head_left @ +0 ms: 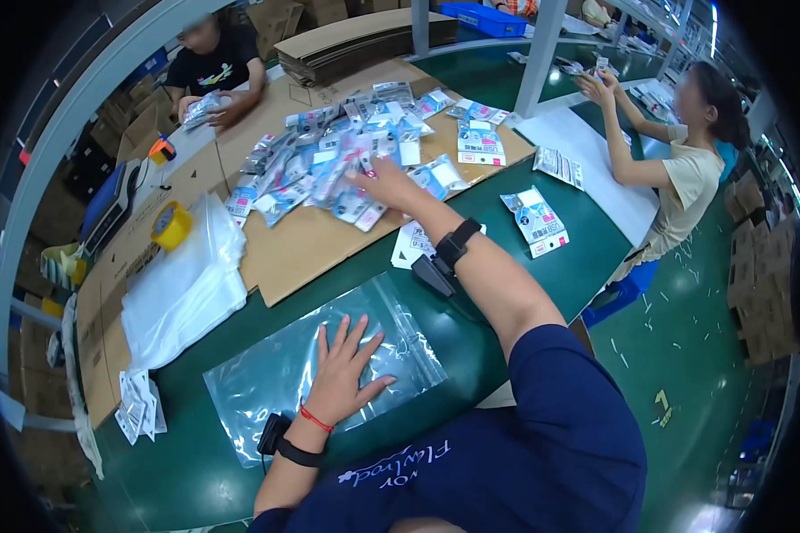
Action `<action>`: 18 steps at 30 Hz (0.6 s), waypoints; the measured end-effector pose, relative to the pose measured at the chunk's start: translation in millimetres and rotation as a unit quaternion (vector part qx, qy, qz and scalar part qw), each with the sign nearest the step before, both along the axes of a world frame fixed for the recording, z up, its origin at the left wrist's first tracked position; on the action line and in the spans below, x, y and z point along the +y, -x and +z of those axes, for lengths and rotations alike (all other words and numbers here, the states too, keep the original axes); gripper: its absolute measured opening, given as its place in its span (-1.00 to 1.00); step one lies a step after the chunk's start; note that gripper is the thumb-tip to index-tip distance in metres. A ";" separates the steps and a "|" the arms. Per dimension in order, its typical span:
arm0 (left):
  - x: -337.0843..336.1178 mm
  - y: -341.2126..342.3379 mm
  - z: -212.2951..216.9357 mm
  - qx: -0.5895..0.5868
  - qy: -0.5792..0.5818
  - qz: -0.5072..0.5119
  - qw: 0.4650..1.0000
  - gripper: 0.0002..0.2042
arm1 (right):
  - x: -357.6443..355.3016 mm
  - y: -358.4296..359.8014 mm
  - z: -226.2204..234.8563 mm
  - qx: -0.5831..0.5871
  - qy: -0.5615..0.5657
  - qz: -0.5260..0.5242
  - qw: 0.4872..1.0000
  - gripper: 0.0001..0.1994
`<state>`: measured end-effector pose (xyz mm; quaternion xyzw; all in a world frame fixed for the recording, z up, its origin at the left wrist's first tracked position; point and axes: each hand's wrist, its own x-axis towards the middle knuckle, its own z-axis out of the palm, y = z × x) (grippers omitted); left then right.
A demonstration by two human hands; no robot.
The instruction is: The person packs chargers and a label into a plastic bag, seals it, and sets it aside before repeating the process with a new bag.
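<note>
My left hand (342, 377) lies flat with fingers spread on a large clear zip bag (253, 386), pressing it against the green table. The bag looks flat, with its zip edge to the right. My right arm stretches forward to a heap of small packets (284, 178), white, blue and pink with clear film, on a cardboard sheet. At the heap's near right side, the fingers of my right hand (389, 185) close on a pink-and-white packet (354, 173), slightly blurred. Part of that packet is hidden among the others.
A stack of clear bags (187, 275) lies left, with a yellow tape roll (171, 226) on it. White cards (139, 409) lie near the left edge. A loose packet (535, 220) sits right. One person (218, 71) handles packets across the table; another person (676, 169) works at right.
</note>
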<state>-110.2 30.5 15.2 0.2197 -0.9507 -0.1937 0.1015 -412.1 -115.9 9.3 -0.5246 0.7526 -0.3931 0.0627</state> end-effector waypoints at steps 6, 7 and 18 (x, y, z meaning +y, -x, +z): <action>1.3 0.4 1.5 -0.001 0.000 -0.003 1.000 -0.37 | 42.5 106.3 31.3 0.148 0.236 -0.096 0.956 -0.61; 1.4 0.4 1.9 -0.002 0.004 -0.002 1.000 -0.37 | 58.5 140.8 32.9 0.179 0.243 -0.110 0.947 -0.59; -0.3 -0.2 -2.8 0.005 0.002 0.001 1.000 -0.39 | 211.3 208.8 -9.5 0.178 -0.161 -0.286 0.928 -0.40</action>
